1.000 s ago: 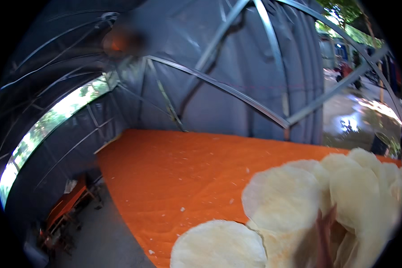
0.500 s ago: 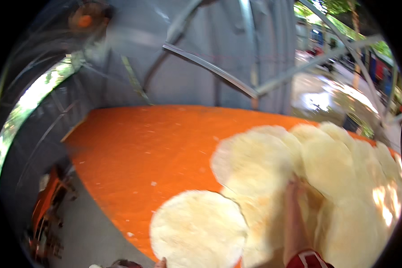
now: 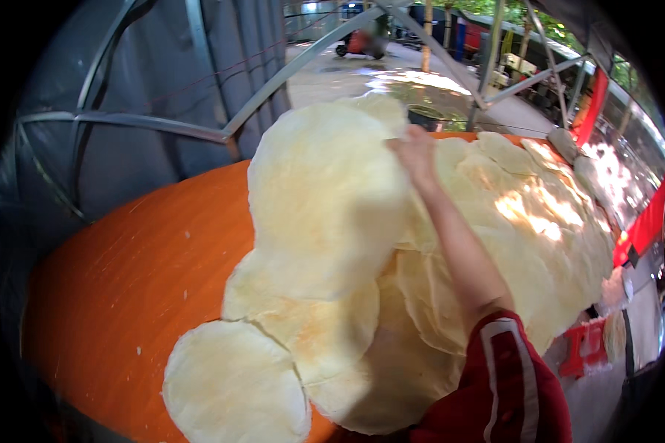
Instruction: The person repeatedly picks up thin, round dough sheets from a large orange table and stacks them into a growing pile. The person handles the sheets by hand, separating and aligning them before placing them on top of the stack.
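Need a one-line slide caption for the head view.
Right hand lifts a large pale round sheet by its edge above overlapping sheets spread on an orange surface.

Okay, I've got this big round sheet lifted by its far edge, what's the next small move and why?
Probably lower it leftward onto the bare orange surface. The right hand holds the large pale sheet raised by its top edge, hanging over sheets already laid, while open orange shows only on the left.
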Available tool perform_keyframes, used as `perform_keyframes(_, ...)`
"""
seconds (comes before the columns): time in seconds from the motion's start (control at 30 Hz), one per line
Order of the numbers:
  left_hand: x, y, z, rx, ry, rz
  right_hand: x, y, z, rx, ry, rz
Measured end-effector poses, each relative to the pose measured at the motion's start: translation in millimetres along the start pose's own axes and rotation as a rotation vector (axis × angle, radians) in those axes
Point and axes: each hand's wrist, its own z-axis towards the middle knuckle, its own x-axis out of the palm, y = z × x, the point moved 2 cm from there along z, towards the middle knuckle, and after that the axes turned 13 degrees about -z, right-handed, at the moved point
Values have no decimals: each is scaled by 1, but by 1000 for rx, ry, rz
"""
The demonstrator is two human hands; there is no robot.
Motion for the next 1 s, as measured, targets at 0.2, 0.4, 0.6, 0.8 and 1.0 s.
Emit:
perform_keyframes(0.2,-10,9,-3,106,451,231,-260,-153,4,275,-475,-760)
perform_keyframes(0.4,17,8,-101,255,305,108,-147,-154,-115,85,349,-984)
perform_keyframes(0.6,44,-61,-110,125,155,-11,22,25,-401,641,1519,486)
perform_keyframes(0.8,47,-93,-183,62,104,-239,47,145,-441,1391,1429,893)
perform_keyframes(1.0,138,-74,-203,-87,801,-34,66,108,-285,565,1229,966)
